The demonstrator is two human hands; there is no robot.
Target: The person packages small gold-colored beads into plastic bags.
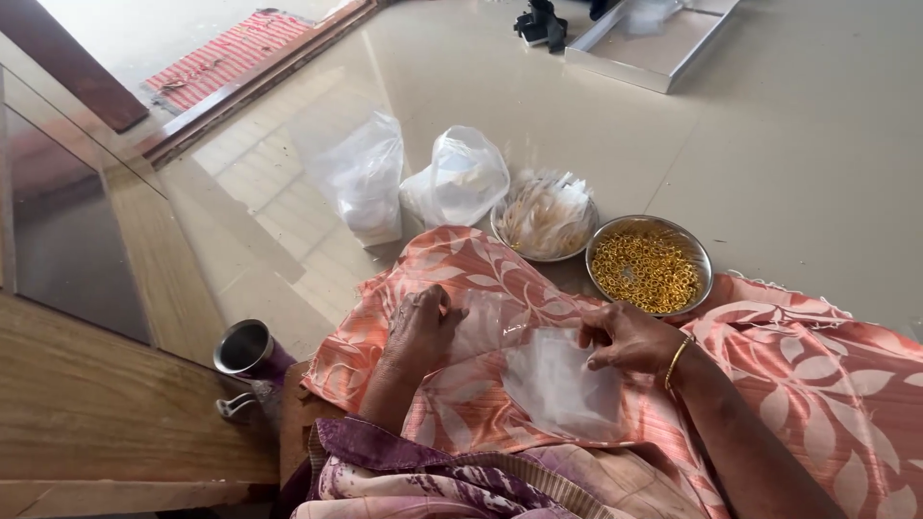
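Note:
I sit on the floor with an orange leaf-patterned cloth (pixel 817 384) over my lap. A clear plastic bag (pixel 553 380) lies on it. My right hand (pixel 625 336) pinches the bag's upper right edge; a gold bangle sits on that wrist. On the bag's left end rests my left hand (pixel 423 322), fingers curled onto the plastic. Just beyond the hands stand a steel bowl of small gold rings (pixel 649 267) and a steel bowl of pale thin strips (pixel 545 219).
Two white plastic bags (pixel 363 178) (pixel 460 178) stand on the tiled floor behind the bowls. A steel cup (pixel 245 348) sits at my left by a wooden door frame (pixel 106 404). A metal tray (pixel 654 43) lies far ahead, a red mat (pixel 226 53) at top left.

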